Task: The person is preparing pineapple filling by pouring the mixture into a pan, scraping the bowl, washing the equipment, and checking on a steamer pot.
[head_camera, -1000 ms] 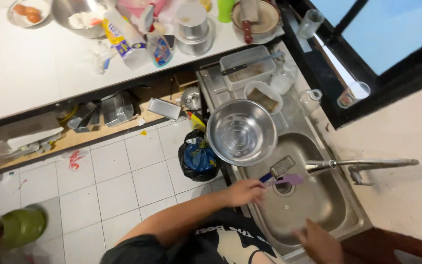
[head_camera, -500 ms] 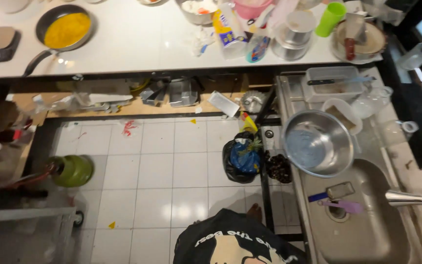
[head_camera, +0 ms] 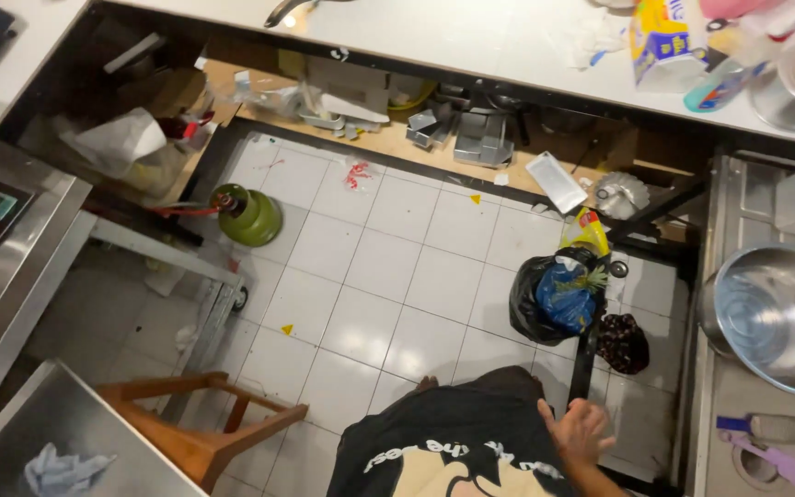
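Black bin bag [head_camera: 528,313] sits on the tiled floor [head_camera: 397,276] against the leg of the sink counter [head_camera: 727,212], mouth open, blue bag [head_camera: 563,299] stuffed in the top. Probably parked there so scraps drop in from the sink side. A smaller dark bag [head_camera: 623,342] is just beside it. My right hand [head_camera: 581,428] hangs near my hip, just short of the bags: grip wide, fingers spread, holding nothing. Left hand is out of frame. Steel bowl [head_camera: 775,313] is upright on the counter. Purple spatula [head_camera: 770,456] lies in the basin, well apart from my hand.
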